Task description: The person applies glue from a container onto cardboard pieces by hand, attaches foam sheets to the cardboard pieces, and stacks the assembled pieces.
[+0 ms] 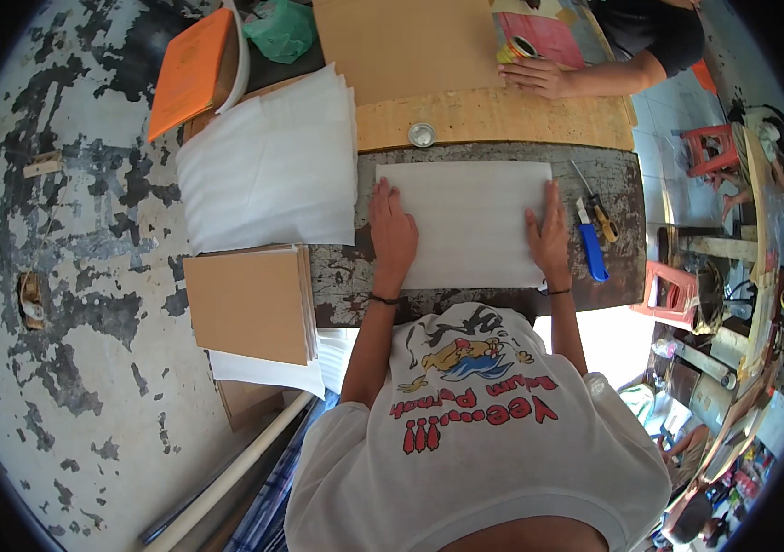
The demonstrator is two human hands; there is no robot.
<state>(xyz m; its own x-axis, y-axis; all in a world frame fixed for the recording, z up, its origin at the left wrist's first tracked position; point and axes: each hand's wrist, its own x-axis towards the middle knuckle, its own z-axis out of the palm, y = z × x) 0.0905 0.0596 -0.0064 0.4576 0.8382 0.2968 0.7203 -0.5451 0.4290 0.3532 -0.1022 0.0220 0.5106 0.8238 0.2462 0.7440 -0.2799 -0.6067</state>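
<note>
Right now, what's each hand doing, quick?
Left hand: open, at the left edge of the white sheet.
Right hand: open, at that sheet's right edge.

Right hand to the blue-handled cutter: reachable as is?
Likely yes: the right hand lies on the right edge of the white sheet, and only bare tabletop shows between it and the blue-handled cutter.

Green plastic bag (281, 31), red stools (710, 147)
</note>
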